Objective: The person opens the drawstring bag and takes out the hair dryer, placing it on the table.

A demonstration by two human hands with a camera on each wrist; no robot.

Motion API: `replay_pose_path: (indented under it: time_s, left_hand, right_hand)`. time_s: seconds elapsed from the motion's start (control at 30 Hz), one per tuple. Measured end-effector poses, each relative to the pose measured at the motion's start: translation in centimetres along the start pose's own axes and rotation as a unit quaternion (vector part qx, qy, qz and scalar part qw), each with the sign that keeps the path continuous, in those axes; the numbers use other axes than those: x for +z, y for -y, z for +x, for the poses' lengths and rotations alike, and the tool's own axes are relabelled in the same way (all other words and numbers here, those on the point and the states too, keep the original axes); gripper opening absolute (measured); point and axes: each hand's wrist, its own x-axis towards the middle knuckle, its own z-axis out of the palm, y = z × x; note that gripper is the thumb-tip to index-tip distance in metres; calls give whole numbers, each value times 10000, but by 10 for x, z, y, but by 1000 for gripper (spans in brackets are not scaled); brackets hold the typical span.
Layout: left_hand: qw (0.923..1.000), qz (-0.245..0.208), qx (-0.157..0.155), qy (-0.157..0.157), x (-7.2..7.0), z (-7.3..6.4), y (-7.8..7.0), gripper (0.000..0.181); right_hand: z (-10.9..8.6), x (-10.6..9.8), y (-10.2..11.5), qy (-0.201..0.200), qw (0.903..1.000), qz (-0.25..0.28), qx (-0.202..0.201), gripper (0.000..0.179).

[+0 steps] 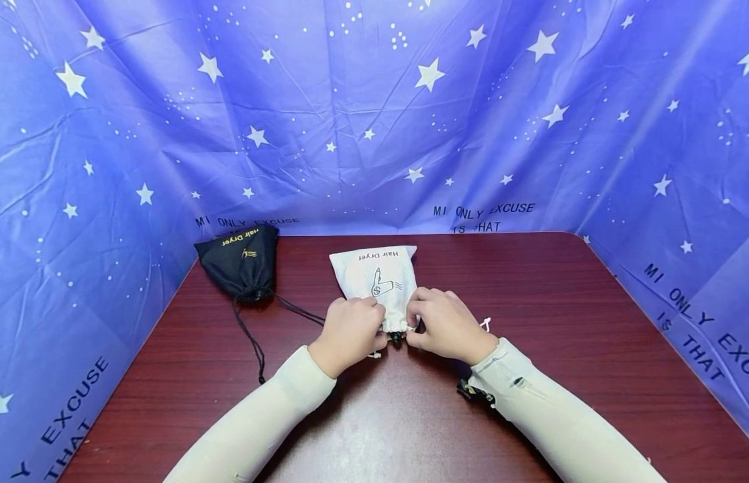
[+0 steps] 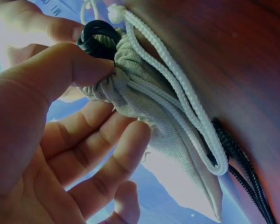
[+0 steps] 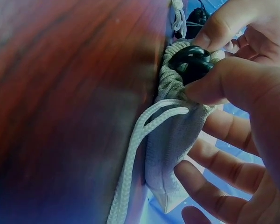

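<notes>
A white drawstring bag (image 1: 377,268) printed "Hair Dryer" lies on the table with its gathered mouth towards me. My left hand (image 1: 349,329) pinches the mouth's left edge between thumb and forefinger. On the other side, my right hand (image 1: 450,325) pinches the right edge in the same way. Between the thumbs, a shiny black looped cord (image 2: 100,37) shows in the partly open mouth. White drawstring loops (image 3: 133,154) hang from both sides of the gathered cloth. What else the bag holds is hidden inside.
A black drawstring bag (image 1: 241,258), also printed "Hair Dryer", lies at the back left with its mouth drawn tight. Its black cords (image 1: 254,342) trail over the dark red table (image 1: 562,302). A blue star-patterned curtain (image 1: 350,100) surrounds the table's back and sides.
</notes>
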Motion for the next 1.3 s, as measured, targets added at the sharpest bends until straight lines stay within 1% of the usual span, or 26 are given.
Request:
replay_pose_path:
  time_s: [0.3, 0.6, 1.1, 1.3]
  left_hand:
    - [10000, -14, -13, 34, -1, 0, -1, 31]
    - [10000, -6, -29, -29, -1, 0, 0, 31]
    - [9998, -34, -100, 171, 1, 1, 1, 31]
    - [9999, -50, -87, 132, -1, 0, 2, 31]
  right_hand:
    - [0, 0, -2, 11, 10000, -4, -12, 21]
    - [0, 0, -3, -37, 10000, -8, -42, 22]
    - [0, -1, -3, 40, 10000, 38, 28, 22]
    - [1, -2, -3, 104, 9999, 19, 66, 22]
